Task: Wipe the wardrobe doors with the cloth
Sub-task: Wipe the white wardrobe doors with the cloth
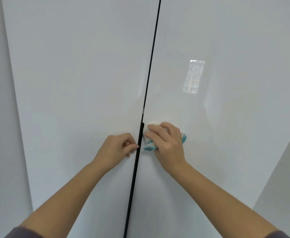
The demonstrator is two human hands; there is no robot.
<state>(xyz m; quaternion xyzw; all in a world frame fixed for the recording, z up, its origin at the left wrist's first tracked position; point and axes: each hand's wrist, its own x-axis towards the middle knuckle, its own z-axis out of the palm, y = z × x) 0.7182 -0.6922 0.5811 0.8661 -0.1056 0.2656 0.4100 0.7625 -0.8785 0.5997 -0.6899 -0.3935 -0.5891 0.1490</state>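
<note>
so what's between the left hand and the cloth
In the head view, only the dark vertical seam between the two doors separates the left hand from the cloth, which the right hand presses on the right door.

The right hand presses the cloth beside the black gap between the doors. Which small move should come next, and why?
Probably slide the right hand with the cloth sideways across the right door, away from the black gap. The cloth sits at that door's inner edge, and the left hand steadies the left door.
</note>
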